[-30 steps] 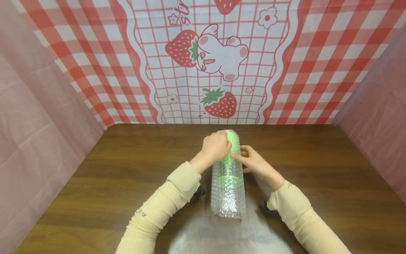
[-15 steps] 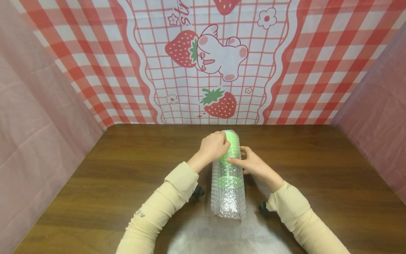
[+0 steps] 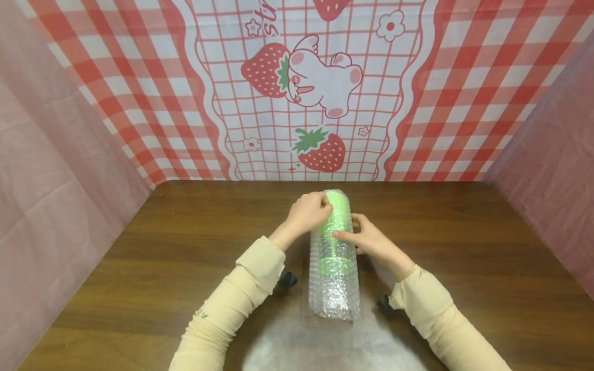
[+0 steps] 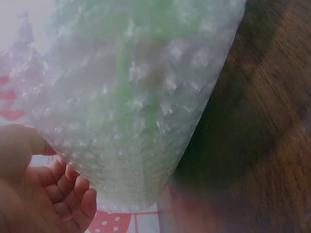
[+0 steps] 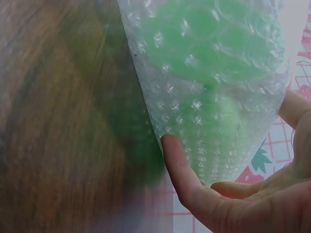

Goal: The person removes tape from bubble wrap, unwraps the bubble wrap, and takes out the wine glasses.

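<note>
A green object lies inside clear bubble wrap, forming a long bundle in the middle of the head view. Through the wrap I make out a round disc and a narrow stem, but its kind is unclear. My left hand is at the bundle's far left side, fingers curled, thumb and forefinger pinching the wrap's edge; the left wrist view shows this hand beside the wrap. My right hand holds the right side, thumb on the front and fingers curved round behind.
The brown wooden table bears the bundle, with a pale glare at its near edge. A red-and-white strawberry cloth hangs behind. Pink curtains stand at both sides. Dark devices show under the sleeves.
My left hand has shifted slightly left, showing more of the green under the wrap. The right thumb has slid a little down the bundle. The bundle stays in place.
</note>
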{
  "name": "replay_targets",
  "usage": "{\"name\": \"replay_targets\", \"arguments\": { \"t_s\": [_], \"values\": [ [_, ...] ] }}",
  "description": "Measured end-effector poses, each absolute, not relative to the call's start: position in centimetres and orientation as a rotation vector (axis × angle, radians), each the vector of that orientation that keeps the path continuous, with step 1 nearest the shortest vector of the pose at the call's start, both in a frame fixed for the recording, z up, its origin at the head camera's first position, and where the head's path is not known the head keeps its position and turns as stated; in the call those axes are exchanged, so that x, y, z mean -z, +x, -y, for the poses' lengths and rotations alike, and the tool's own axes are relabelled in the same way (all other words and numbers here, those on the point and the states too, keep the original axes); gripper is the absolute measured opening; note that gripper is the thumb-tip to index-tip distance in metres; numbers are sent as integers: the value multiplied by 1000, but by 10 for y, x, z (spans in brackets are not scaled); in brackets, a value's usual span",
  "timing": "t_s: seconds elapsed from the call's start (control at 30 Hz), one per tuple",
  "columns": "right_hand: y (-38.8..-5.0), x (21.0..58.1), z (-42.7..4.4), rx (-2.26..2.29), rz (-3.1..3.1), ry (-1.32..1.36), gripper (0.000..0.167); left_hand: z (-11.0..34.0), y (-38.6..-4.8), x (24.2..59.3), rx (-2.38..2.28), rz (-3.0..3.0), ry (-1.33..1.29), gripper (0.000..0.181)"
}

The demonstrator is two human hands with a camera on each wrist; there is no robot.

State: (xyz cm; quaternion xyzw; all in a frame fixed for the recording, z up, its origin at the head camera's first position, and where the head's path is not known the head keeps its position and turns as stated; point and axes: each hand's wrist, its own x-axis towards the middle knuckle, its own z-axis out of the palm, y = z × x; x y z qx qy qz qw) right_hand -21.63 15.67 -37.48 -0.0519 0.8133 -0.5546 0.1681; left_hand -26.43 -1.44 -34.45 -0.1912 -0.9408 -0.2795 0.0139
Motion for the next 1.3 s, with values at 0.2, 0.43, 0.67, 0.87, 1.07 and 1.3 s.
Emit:
{"name": "replay_targets", "arguments": {
  "t_s": [0.2,0.43,0.67,0.87,1.07,1.3],
  "values": [
    [-216,374,-157,1561,-2317,-135,88,19,-264,346,916,2899,-616,12],
    [-215,375,-155,1583,-2306,-119,86,24,-265,350,1016,2866,-574,13],
    [-215,377,-157,1607,-2292,-125,86,29,-267,353,1085,2834,-541,13],
    [-215,377,-158,1596,-2293,-118,86,31,-266,353,1120,2814,-525,13],
    [-216,377,-158,1602,-2287,-119,87,34,-264,350,1163,2782,-512,12],
    [-215,377,-159,1596,-2290,-120,86,37,-264,352,1222,2770,-517,13]
  ]
}}
